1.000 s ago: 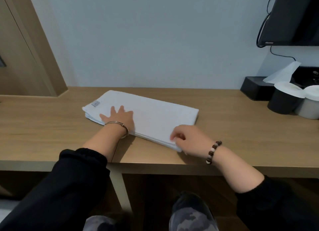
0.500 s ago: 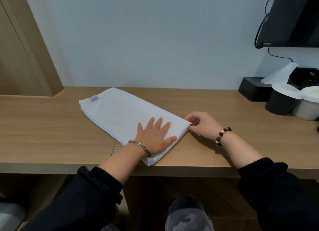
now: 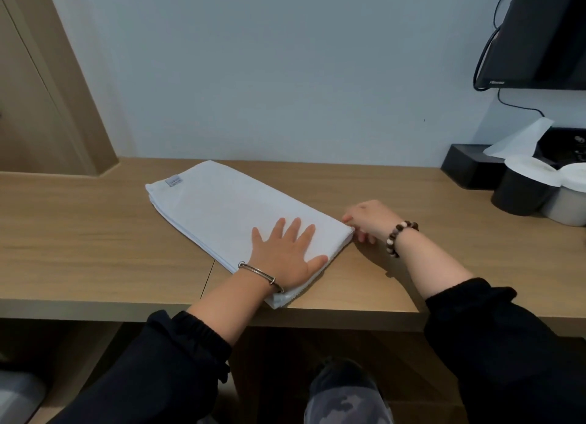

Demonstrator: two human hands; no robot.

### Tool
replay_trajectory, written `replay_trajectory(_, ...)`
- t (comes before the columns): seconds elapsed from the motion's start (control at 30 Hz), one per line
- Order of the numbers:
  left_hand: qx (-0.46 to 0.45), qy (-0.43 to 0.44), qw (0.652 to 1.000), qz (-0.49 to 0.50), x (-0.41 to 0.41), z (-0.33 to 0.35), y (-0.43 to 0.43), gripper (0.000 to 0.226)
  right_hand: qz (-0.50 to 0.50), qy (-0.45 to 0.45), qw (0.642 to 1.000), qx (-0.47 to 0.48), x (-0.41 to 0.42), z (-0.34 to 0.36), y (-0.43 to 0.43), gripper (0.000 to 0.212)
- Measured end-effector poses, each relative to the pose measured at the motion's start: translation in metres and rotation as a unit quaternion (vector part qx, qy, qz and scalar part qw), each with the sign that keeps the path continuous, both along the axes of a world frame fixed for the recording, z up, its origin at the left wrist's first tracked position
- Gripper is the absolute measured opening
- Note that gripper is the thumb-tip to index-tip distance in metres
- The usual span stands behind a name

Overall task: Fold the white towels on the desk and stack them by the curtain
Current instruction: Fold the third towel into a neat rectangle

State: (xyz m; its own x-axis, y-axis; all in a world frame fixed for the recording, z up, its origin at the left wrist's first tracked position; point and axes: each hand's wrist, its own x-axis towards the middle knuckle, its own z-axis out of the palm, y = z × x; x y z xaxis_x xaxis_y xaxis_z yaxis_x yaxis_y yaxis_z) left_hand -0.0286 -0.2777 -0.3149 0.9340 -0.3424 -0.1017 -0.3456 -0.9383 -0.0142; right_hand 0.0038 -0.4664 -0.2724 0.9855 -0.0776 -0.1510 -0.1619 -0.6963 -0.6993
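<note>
Pressing the left hand [image 3: 287, 258] flat, fingers spread, on the lower-right end of the folded white towel [image 3: 222, 208]; pinching its right corner between curled fingers of the right hand [image 3: 369, 222]; lying diagonally mid-frame on the wooden tabletop [image 3: 95, 233], label corner toward upper left; at far right, black tissue box [image 3: 466, 166]; above it, wall-mounted television [image 3: 545, 33].

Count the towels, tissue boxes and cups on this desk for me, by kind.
Folded white towel: 1
Black tissue box: 1
Paper-covered cups: 2, one black, one pale
Total: 4
</note>
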Motion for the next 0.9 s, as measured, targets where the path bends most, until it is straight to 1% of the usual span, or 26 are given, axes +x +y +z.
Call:
replay_trajectory(0.07,-0.003,-0.004,1.000,0.001,0.000,0.000,0.000,0.074,0.014,0.036,0.998,-0.050,0.004,0.002,0.012,0.043)
replay_trajectory(0.1,-0.005,-0.006,1.000,0.002,0.000,0.000,0.000,0.075,0.021,0.039,0.996,-0.072,0.007,0.000,0.018,0.048)
replay_trajectory(0.23,-0.015,-0.006,1.000,0.010,0.000,-0.002,-0.002,0.078,0.026,-0.017,0.982,-0.186,0.015,-0.015,0.026,0.051)
replay_trajectory(0.33,-0.043,0.034,0.999,-0.001,0.007,0.002,0.002,0.079,0.044,-0.039,0.977,-0.205,0.018,-0.022,0.017,0.055)
replay_trajectory(0.4,-0.061,0.063,0.996,0.015,0.018,0.011,0.018,0.072,0.042,-0.049,0.975,-0.214,0.020,-0.021,0.006,0.055)
replay_trajectory(0.43,-0.061,0.060,0.996,0.041,0.024,0.016,0.031,0.065,0.029,-0.053,0.971,-0.231,0.022,-0.018,0.000,0.052)
replay_trajectory(0.5,-0.042,0.016,0.993,0.113,0.032,0.025,0.059,0.053,-0.010,-0.068,0.947,-0.313,0.023,-0.008,-0.008,0.039)
replay_trajectory(0.57,-0.020,-0.035,0.988,0.151,0.030,0.027,0.073,0.048,-0.039,-0.102,0.896,-0.431,0.026,0.002,-0.007,0.019)
replay_trajectory(0.6,-0.012,-0.052,0.987,0.152,0.027,0.027,0.072,0.047,-0.042,-0.111,0.874,-0.471,0.028,0.004,-0.003,0.023)
replay_trajectory(0.63,-0.002,-0.066,0.987,0.148,0.023,0.026,0.067,0.046,-0.037,-0.112,0.868,-0.482,0.030,0.007,0.006,0.031)
replay_trajectory(0.67,0.010,-0.079,0.986,0.144,0.020,0.026,0.059,0.045,-0.020,-0.109,0.878,-0.465,0.031,0.008,0.016,0.035)
replay_trajectory(0.73,0.031,-0.113,0.984,0.134,0.014,0.029,0.042,0.042,0.033,-0.074,0.921,-0.380,0.031,0.006,0.040,0.042)
replay_trajectory(0.77,0.032,-0.128,0.984,0.124,0.012,0.032,0.034,0.040,0.059,-0.039,0.941,-0.332,0.029,0.002,0.051,0.049)
replay_trajectory(0.8,0.019,-0.138,0.984,0.110,0.012,0.036,0.029,0.037,0.076,0.001,0.952,-0.297,0.026,-0.004,0.060,0.057)
replay_trajectory(0.83,-0.006,-0.143,0.985,0.098,0.013,0.039,0.026,0.035,0.087,0.032,0.952,-0.292,0.022,-0.012,0.065,0.064)
replay_trajectory(0.87,-0.030,-0.143,0.985,0.088,0.013,0.043,0.027,0.033,0.095,0.046,0.945,-0.309,0.019,-0.021,0.066,0.068)
replay_trajectory(0.9,-0.044,-0.146,0.985,0.081,0.014,0.045,0.031,0.031,0.103,0.043,0.937,-0.330,0.016,-0.030,0.064,0.069)
